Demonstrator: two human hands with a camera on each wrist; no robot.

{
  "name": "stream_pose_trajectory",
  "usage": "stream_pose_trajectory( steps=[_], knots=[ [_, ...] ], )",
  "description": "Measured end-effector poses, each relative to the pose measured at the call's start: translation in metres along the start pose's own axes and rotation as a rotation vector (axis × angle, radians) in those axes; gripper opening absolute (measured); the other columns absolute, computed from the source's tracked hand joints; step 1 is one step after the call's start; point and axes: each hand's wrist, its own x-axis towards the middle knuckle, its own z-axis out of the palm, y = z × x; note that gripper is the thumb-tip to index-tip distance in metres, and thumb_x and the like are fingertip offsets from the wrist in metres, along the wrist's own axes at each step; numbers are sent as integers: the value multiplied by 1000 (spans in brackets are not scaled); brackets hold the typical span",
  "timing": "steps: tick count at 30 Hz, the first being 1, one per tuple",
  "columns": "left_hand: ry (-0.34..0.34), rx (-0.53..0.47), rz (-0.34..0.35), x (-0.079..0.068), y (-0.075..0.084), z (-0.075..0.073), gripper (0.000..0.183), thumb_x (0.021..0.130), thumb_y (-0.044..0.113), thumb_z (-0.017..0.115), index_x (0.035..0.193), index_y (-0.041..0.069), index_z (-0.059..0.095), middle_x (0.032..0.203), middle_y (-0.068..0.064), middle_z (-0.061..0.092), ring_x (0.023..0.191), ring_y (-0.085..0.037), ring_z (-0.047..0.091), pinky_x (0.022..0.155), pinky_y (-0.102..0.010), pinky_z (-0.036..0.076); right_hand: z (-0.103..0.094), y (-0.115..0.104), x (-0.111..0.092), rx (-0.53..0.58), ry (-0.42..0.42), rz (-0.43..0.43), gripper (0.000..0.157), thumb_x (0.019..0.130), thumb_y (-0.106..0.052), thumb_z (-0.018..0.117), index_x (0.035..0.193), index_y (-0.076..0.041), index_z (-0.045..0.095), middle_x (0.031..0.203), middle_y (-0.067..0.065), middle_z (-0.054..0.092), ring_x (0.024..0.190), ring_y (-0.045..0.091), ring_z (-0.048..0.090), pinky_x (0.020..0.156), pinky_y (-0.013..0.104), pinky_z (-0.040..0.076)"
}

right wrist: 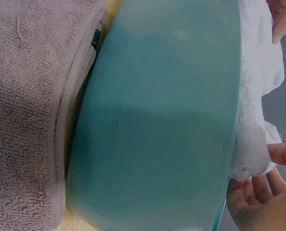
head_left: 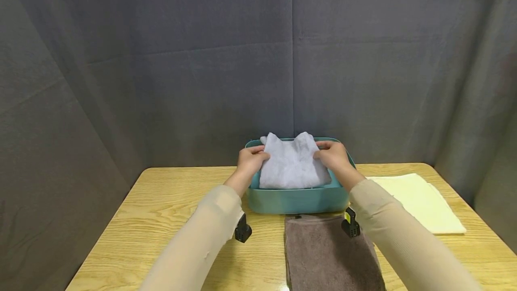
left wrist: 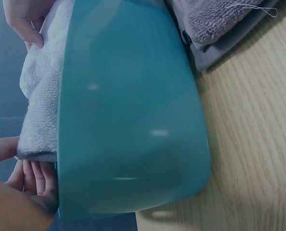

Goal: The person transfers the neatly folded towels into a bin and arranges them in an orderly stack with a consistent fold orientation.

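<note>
A folded white towel (head_left: 292,167) sits partly inside a teal bin (head_left: 298,201), its top edge standing above the far rim. My left hand (head_left: 251,161) pinches the towel's left side, thumb on the near face and fingers behind. On the opposite side, my right hand (head_left: 333,156) grips the towel the same way. In the left wrist view, the left fingers (left wrist: 39,175) curl under the towel's edge just over the bin's rim. The right wrist view shows the right hand (right wrist: 266,202) with thumb and fingers around the towel's other end.
A folded brown towel (head_left: 329,255) lies on the wooden table (head_left: 169,205) directly in front of the bin. To the right lies a pale yellow cloth (head_left: 420,201), partly behind the right sleeve. A grey curtain (head_left: 218,80) hangs close behind the bin.
</note>
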Motion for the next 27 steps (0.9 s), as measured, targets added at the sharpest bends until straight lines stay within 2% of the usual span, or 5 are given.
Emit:
stream_pose_trajectory(
  steps=[4,9,20,27],
  knots=[
    [-4,13,5,-1,-2,1,35,91,3,66,125,-3,66,115,-17,67,109,-26,61,96,-34,49,2,3,0,-1,-6,3,47,90,-2,59,136,4,56,136,25,53,118,36,52,99,47,45],
    [-12,77,-2,-2,-4,1,36,92,5,66,128,-1,65,119,-15,65,111,-25,59,97,-35,48,6,6,-1,-9,-14,13,47,91,-3,59,137,5,54,136,25,52,117,36,52,98,47,46],
    [-1,209,67,-7,-4,5,34,89,4,66,123,-2,68,106,-12,67,100,-24,60,89,-33,51,8,11,-3,-81,-39,17,46,92,-5,58,136,5,54,138,26,51,113,34,54,93,46,48],
    [-4,239,66,-5,-3,6,33,90,4,67,123,-2,68,106,-11,67,101,-24,60,89,-33,51,8,13,-2,-83,-36,10,45,91,-4,58,135,6,55,136,27,52,107,32,54,89,45,49]
  ],
)
